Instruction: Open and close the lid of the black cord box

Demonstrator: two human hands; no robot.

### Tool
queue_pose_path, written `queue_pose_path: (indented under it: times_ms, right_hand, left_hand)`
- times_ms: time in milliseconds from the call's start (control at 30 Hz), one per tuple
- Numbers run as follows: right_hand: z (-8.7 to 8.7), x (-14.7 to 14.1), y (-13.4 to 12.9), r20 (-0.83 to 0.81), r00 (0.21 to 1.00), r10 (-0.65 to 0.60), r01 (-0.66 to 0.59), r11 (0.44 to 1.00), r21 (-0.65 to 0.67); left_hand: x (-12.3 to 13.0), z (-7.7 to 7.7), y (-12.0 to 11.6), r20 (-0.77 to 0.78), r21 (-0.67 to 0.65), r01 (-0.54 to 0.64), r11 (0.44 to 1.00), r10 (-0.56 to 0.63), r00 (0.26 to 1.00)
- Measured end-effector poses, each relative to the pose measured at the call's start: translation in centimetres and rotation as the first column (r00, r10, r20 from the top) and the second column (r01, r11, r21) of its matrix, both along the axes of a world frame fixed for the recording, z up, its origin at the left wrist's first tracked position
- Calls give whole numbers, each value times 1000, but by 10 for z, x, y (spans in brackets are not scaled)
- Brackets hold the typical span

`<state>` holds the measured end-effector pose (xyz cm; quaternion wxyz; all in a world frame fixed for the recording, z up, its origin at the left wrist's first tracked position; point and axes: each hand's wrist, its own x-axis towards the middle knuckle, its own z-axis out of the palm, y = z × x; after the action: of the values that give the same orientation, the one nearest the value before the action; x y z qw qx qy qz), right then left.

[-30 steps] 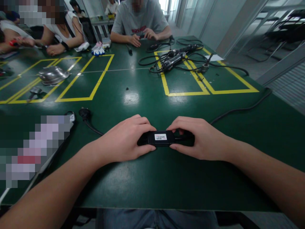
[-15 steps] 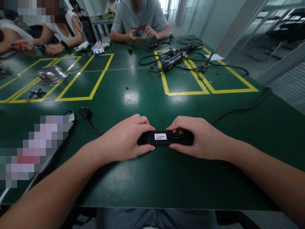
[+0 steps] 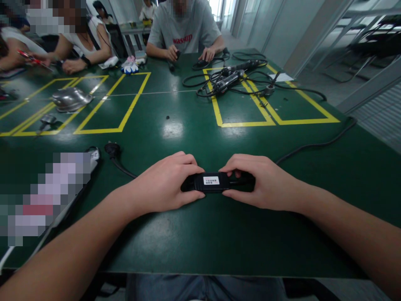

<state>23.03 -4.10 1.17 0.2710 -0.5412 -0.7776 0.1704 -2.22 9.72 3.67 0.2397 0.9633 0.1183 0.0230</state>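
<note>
A small black box (image 3: 211,182) with a white printed label lies on the green table, with black cable at its ends. My left hand (image 3: 171,182) grips its left end between thumb and fingers. At the right end, my right hand (image 3: 257,182) holds the box the same way, its fingers curled above the cable. A black plug (image 3: 112,148) on a short cable lies beyond my left wrist. More black cable (image 3: 313,145) runs from behind my right hand toward the table's right edge.
Tangled cables with dark cylindrical tools (image 3: 228,81) lie at the back right. A shiny metal part (image 3: 71,99) and a smaller one (image 3: 47,120) sit at the left, near gloves (image 3: 130,66). A pixelated item (image 3: 46,196) lies near left. People sit across the table (image 3: 175,154).
Both my hands keep the same hold on the box. Across the table, the person in grey has lowered both hands toward the tabletop. A red-handled item at the far left has shifted in another person's hand.
</note>
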Motion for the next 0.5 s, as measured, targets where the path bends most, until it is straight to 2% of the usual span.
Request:
queue_pose_path:
  times_ms: [500]
  right_hand:
    - [-4, -1, 1, 1, 1000, -17, 17, 1000, 1]
  left_hand:
    - [0, 2, -2, -9, 42, 9, 999, -8, 1000]
